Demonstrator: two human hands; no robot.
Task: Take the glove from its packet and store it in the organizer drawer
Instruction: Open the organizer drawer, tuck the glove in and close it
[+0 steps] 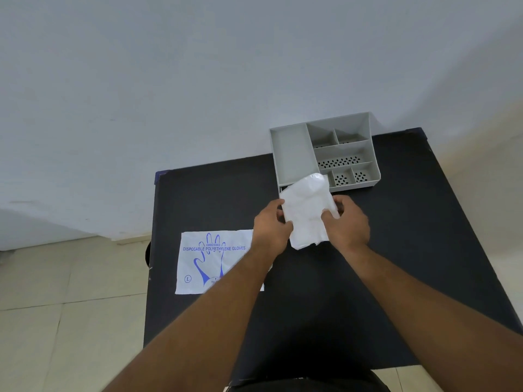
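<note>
Gripping folded glove (307,215) w/ L hand (271,226) & R hand (346,222); packet (210,261) label "DISPOSABLE POLYETHYLENE GLOVES", size L.

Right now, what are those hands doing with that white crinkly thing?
A person holds a clear plastic glove with both hands, left hand and right hand, above a black table. The glove packet lies flat on the left. The gray organizer sits just behind the glove, which is not in it yet.
</note>
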